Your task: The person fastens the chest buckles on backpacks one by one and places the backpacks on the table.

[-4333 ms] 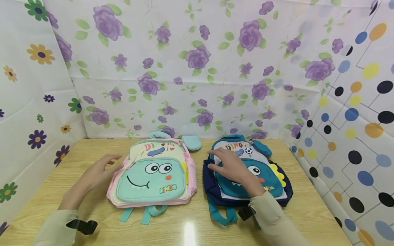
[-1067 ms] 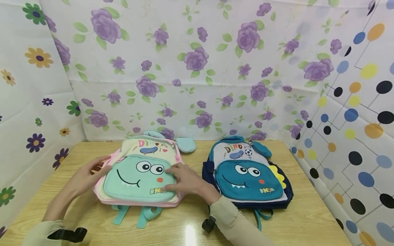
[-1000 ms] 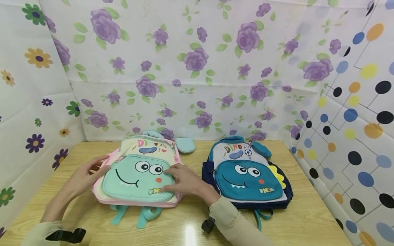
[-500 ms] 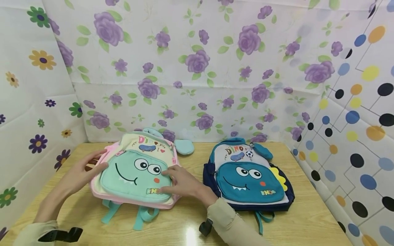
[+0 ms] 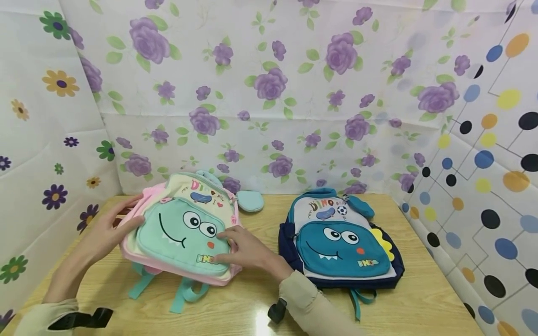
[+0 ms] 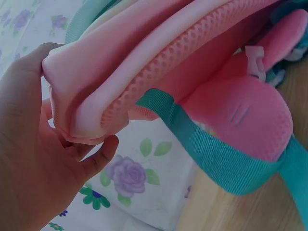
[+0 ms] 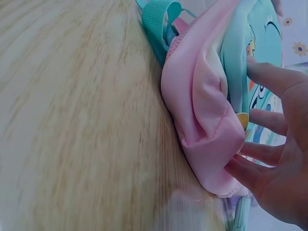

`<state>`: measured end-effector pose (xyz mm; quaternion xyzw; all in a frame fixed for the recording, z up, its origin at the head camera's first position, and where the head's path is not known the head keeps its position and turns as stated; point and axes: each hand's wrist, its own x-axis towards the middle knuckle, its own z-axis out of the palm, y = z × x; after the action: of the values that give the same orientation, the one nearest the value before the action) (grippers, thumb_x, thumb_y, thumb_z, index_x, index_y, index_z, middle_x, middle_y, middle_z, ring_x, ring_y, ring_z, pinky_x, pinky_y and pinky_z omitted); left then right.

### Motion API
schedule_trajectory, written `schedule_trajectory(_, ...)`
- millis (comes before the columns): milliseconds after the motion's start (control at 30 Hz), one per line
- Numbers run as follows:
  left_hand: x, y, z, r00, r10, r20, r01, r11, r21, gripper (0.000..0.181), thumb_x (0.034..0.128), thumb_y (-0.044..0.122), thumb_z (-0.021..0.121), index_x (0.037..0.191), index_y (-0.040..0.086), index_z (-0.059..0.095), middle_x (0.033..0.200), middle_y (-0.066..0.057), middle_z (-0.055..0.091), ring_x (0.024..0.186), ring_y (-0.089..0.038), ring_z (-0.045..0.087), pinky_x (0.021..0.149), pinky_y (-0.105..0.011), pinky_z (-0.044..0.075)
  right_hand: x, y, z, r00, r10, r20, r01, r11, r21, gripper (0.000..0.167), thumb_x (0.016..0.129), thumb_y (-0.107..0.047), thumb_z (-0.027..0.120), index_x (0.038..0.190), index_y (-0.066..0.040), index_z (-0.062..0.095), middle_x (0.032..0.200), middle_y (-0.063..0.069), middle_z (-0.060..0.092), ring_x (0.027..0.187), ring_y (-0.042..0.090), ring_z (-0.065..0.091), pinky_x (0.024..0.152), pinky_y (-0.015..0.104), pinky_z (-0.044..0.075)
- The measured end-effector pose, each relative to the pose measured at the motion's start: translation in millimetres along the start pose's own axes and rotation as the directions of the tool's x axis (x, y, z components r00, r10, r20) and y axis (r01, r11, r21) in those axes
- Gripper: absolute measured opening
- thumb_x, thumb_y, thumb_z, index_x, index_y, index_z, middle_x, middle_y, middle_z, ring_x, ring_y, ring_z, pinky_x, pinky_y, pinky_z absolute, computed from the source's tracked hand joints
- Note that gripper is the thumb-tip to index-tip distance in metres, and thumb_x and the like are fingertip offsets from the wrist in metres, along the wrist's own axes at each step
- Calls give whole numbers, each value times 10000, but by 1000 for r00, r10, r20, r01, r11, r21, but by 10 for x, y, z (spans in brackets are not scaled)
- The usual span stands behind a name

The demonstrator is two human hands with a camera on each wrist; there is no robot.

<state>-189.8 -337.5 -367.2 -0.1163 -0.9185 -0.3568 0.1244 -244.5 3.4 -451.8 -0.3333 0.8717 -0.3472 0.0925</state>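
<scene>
A child's backpack (image 5: 168,247), mint and cream with pink sides and a dinosaur face, is at the left of the table, its left side raised. My left hand (image 5: 98,235) grips that raised side. In the left wrist view its fingers curl around the pink edge (image 6: 82,110), above a teal strap (image 6: 216,163) and a pink padded shoulder strap (image 6: 240,115). The right hand (image 5: 248,249) holds the opposite side, thumb on the front pocket. In the right wrist view its bent fingers touch the pink side pocket (image 7: 211,149), and that side rests on the wood.
A navy and teal dinosaur backpack (image 5: 344,247) lies face up to the right on the wooden table (image 5: 336,317). A light blue flap (image 5: 251,201) lies by the mint backpack's top. Floral cloth (image 5: 269,130) hangs behind, with patterned cloths at both sides.
The right hand has left the navy backpack and come to the mint one. Both hands now hold the mint backpack, which has shifted left and turned, its left side rising.
</scene>
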Motion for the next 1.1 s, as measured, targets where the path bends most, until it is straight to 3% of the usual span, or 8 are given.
schedule_trajectory(200, 11, 123, -61, 1000, -1, 11, 1, 1000, 7, 601, 996, 260, 585, 1551, 234, 354, 1426, -138, 433, 1082, 12, 416, 821, -126, 364, 53, 14, 41, 1000, -30, 6, 30, 999, 11, 686, 843, -602, 688, 1398, -216, 572, 1449, -17, 509, 1310, 104, 471, 1103, 310, 396)
schedule_trajectory(333, 30, 211, -113, 998, -40, 51, 40, 999, -7, 642, 989, 308, 583, 1566, 308, 301, 1550, -203, 336, 1286, -268, 407, 986, -447, 382, 87, 1, 49, 999, -52, 5, 52, 998, 39, 678, 840, -572, 710, 1390, -197, 579, 1403, -36, 551, 1208, 93, 510, 1040, 257, 419)
schedule_trajectory(400, 38, 244, -131, 997, -42, 63, 43, 999, -14, 666, 982, 317, 589, 1572, 320, 278, 1577, -235, 285, 1350, -428, 339, 974, -626, 328, 101, -8, 47, 997, -71, 3, 71, 996, 48, 670, 841, -553, 720, 1383, -184, 585, 1373, -43, 576, 1135, 104, 526, 982, 229, 427)
schedule_trajectory(467, 43, 277, -137, 997, -31, 68, 32, 999, -9, 694, 974, 313, 597, 1580, 301, 260, 1568, -271, 271, 1354, -512, 303, 945, -704, 296, 116, -10, 49, 996, -85, 2, 85, 995, 53, 663, 843, -532, 728, 1381, -171, 587, 1355, -45, 592, 1090, 114, 532, 944, 213, 427)
schedule_trajectory(567, 46, 319, -145, 998, -19, 63, 18, 1000, 22, 728, 960, 316, 619, 1585, 293, 247, 1553, -301, 266, 1348, -551, 295, 924, -731, 294, 135, -9, 59, 995, -103, 4, 102, 993, 63, 652, 849, -508, 733, 1380, -160, 588, 1358, -45, 599, 1085, 91, 533, 949, 207, 428)
schedule_trajectory(833, 87, 464, -139, 1000, 18, 25, -19, 998, 53, 759, 928, 317, 673, 1574, 320, 274, 1549, -274, 313, 1349, -522, 333, 936, -731, 308, 145, -46, 63, 995, -95, 24, 90, 983, 159, 632, 861, -440, 745, 1394, -149, 571, 1410, -28, 572, 1278, 93, 517, 1055, 277, 436)
schedule_trajectory(1100, 153, 661, -112, 997, 78, -12, -77, 992, 98, 701, 922, 316, 681, 1545, 243, 368, 1506, -252, 400, 1265, -435, 394, 870, -619, 348, 173, -27, 105, 991, -125, 47, 112, 971, 212, 617, 882, -390, 730, 1416, -142, 543, 1430, -19, 549, 1306, 103, 508, 1066, 265, 431)
